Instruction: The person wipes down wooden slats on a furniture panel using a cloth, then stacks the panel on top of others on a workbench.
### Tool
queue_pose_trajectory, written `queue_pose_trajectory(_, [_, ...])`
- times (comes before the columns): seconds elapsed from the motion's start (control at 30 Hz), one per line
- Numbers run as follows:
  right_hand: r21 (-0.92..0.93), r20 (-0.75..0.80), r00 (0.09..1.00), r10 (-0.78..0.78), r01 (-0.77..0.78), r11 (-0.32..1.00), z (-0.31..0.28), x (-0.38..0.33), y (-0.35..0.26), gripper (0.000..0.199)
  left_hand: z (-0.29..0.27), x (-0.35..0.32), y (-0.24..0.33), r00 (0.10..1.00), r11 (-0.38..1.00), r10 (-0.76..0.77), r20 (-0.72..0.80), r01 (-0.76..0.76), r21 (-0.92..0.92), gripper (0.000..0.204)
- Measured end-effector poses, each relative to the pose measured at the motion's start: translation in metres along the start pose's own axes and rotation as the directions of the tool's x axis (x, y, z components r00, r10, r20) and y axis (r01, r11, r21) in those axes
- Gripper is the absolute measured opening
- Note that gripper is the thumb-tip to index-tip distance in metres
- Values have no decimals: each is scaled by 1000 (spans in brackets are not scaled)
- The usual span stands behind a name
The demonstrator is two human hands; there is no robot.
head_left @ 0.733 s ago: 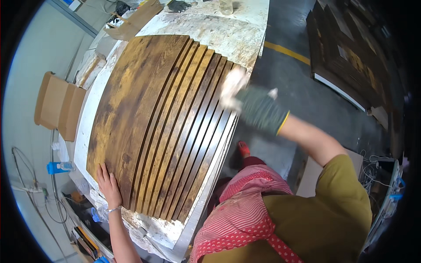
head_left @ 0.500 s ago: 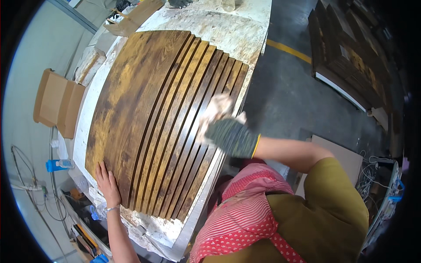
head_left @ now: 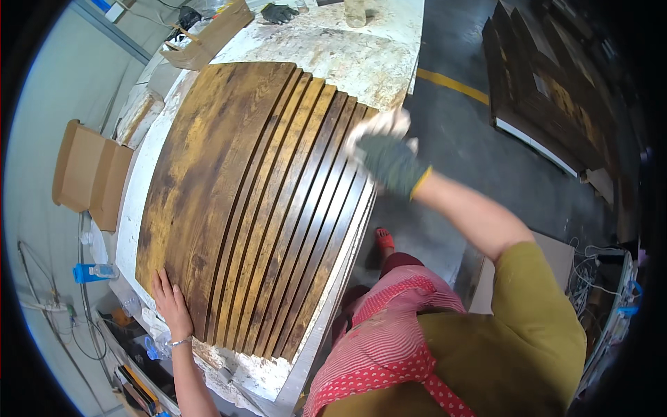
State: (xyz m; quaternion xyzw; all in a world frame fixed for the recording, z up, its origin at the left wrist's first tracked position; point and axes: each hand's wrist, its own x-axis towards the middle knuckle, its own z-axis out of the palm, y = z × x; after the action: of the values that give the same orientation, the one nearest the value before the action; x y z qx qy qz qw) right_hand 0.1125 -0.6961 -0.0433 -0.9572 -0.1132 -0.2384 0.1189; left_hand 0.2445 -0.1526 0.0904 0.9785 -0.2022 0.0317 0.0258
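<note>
Brown wood-grain boards [head_left: 208, 167] lie overlapped like steps on a stained white table [head_left: 313, 52]. My bare left hand [head_left: 171, 302] rests flat on the near left corner of the top board, fingers stretched out. A dark green glove with a yellow cuff covers my right hand [head_left: 390, 163], which is closed on a crumpled whitish cloth [head_left: 382, 126]. That hand is over the right-hand boards, toward their far end, and somewhat blurred. Whether the cloth touches the wood there I cannot tell. Several of the right-hand boards carry a bright sheen.
An open cardboard box [head_left: 90, 174] stands left of the table. Beyond the boards are a carton [head_left: 208, 38], a dark glove [head_left: 279, 12] and a clear jar [head_left: 355, 12]. Stacked dark boards [head_left: 542, 104] stand on the floor at right. A blue-capped bottle [head_left: 94, 272] is at left.
My right hand has swept the cloth away from me and rightward, toward the boards' far right end. The left hand stays on the top board. The whole view has shifted slightly.
</note>
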Motion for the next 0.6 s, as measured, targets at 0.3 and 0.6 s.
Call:
queue_pose_trajectory(0.3, [697, -10, 969, 247, -170, 697, 57, 5, 13, 50, 3, 2, -1, 1000, 1000, -6, 12, 6, 30, 50])
queue_pose_trajectory(0.6, [25, 463, 842, -275, -322, -946, -7, 9, 53, 51, 2, -1, 0, 999, 999, -29, 28, 29, 16, 51])
